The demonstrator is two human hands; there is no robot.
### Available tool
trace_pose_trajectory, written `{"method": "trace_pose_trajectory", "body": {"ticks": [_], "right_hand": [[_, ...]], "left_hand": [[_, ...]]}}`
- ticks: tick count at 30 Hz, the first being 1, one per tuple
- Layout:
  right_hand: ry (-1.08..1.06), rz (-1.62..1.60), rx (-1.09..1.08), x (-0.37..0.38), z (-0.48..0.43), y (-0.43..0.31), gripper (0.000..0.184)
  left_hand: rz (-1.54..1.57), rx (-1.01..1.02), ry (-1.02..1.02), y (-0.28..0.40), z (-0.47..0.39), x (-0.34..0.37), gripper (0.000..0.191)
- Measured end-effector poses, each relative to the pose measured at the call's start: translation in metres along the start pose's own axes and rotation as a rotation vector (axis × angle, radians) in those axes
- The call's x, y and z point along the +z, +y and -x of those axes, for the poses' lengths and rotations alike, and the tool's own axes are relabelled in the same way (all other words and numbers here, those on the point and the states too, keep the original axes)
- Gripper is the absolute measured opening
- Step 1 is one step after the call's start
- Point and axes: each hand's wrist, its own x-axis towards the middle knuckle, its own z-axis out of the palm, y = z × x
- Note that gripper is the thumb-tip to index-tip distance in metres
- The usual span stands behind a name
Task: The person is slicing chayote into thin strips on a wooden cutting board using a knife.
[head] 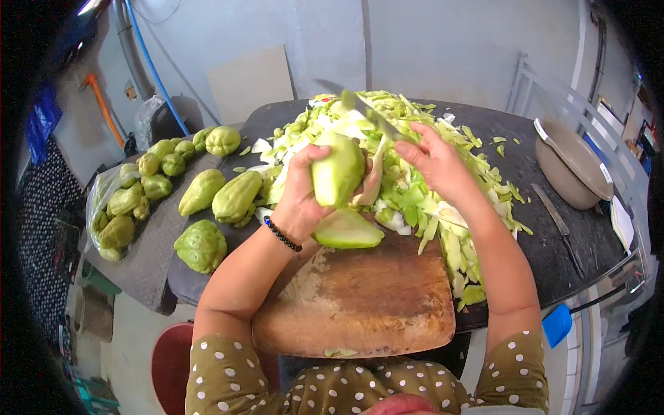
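Observation:
My left hand (302, 189) grips a pale green, partly peeled chayote piece (337, 168), thumb across its side. Around a knife (377, 120) my right hand (440, 163) is closed; the blade points up and to the left, beyond the chayote, with a bit of green peel on it. A cut chayote piece (348, 232) rests just below my left hand, at the far edge of a worn wooden cutting board (358, 295). Behind both hands spreads a large heap of green peelings (410, 192).
Whole chayotes (237, 196) lie to the left on the dark table (539, 254), with more in a clear plastic bag (98, 194). At right are a second knife (557, 225) and a grey-brown plastic basin (568, 166). A red stool (171, 363) stands below left.

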Motion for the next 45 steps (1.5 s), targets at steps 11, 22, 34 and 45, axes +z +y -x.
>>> {"method": "trace_pose_trajectory", "body": {"ticks": [11,22,34,45], "right_hand": [[0.003,0.307,-0.523,0.054,0.062,-0.045,0.092],[-0.039,0.218,-0.503,0.054,0.054,-0.042,0.083],[0.042,0.149,-0.545,0.045,0.031,-0.018,0.072],[0.099,0.117,-0.512,0.059,0.030,-0.014,0.074]], "left_hand": [[0.081,0.053,-0.137,-0.005,-0.007,-0.011,0.055],[0.061,0.077,-0.122,-0.008,0.005,0.003,0.056],[0.211,0.136,-0.110,0.015,0.002,-0.008,0.049],[0.135,0.176,-0.056,0.015,0.002,-0.009,0.045]]}}
